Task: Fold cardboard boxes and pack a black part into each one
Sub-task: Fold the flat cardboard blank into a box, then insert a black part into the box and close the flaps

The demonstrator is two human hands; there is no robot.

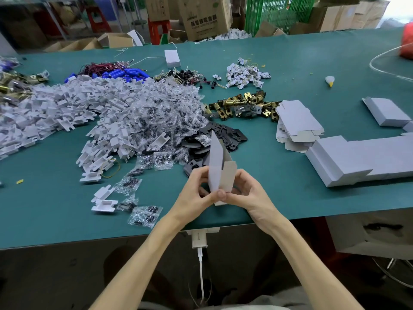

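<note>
The left hand [194, 189] is curling round the left side of the half-folded cardboard box [220, 168], which is standing upright between both hands above the green table [279, 186]; the right hand [250, 195] is pinching its right side. Black parts [225, 136] are lying just beyond.

One left hand [196, 191], one right hand [251, 194], one half-folded box [220, 171], one glue bottle [329, 81], one green crate [277, 13].

The left hand [196, 189] and the right hand [248, 194] are bare. The left forearm [143, 260] and the right forearm [301, 253] are bare too, up to the near edge. Between them, very near, some light grey clothing [268, 305] shows.
</note>
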